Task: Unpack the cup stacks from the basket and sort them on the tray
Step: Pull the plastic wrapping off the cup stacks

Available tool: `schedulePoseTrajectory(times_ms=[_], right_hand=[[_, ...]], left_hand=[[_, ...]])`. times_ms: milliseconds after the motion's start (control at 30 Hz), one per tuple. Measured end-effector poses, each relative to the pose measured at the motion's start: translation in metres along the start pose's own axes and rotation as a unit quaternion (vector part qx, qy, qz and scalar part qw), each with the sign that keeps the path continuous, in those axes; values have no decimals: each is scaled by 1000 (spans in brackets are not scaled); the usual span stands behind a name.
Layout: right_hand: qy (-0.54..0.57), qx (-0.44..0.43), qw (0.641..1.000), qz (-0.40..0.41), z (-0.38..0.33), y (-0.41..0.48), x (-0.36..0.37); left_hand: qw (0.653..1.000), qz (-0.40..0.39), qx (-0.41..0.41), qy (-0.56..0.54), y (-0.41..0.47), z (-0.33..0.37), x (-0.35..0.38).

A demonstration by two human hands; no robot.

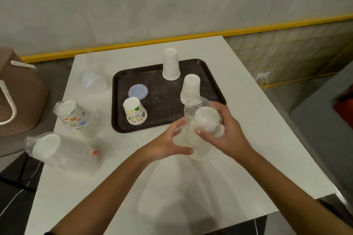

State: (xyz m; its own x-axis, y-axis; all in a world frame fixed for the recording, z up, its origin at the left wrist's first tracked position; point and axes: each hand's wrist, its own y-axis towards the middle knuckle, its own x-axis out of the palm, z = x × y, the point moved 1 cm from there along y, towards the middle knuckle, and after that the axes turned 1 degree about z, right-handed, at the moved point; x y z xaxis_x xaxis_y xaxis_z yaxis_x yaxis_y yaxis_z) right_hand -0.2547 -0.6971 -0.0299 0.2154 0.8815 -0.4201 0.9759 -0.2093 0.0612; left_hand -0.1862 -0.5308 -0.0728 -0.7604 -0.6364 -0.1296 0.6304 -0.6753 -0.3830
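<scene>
At the near right corner of the black tray [116, 101], the right hand [228, 129] curled round the top of a plastic-wrapped cup stack [206, 118], the left hand [168, 144] clasped it lower down, above the table [263, 139]

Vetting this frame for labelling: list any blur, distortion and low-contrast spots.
Head view: the wide-angle lens bends the yellow wall strip. Head view: the clear cup stack gripped by the left hand and right hand is smeared and hazy, fading into the white table. Head view: the white cups on the tray read sharper, under soft light with faint shadows.
</scene>
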Motion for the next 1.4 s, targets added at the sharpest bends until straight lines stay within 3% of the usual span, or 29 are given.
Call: schedulePoseTrajectory(times_ms=[133,333,433,700,967,1233,1400], right_hand=[[-75,-27,996,25,-7,3,-2],[-160,-99,979,72,-12,8,-6],[-133,-112,980,96,-22,10,-7],[-53,-35,990,125,-41,7,-12],[-24,-63,986,155,-54,14,-25],[13,-108,982,155,-66,11,-24],[11,-70,985,158,-71,14,-26]], left_hand=[[998,32,28,46,9,3,10],[993,2,106,52,23,13,30],[992,10,113,64,27,18,33],[990,12,121,70,29,22,34],[995,20,67,77,31,13,32],[990,3,112,91,27,26,35],[989,-8,117,88,25,28,35]])
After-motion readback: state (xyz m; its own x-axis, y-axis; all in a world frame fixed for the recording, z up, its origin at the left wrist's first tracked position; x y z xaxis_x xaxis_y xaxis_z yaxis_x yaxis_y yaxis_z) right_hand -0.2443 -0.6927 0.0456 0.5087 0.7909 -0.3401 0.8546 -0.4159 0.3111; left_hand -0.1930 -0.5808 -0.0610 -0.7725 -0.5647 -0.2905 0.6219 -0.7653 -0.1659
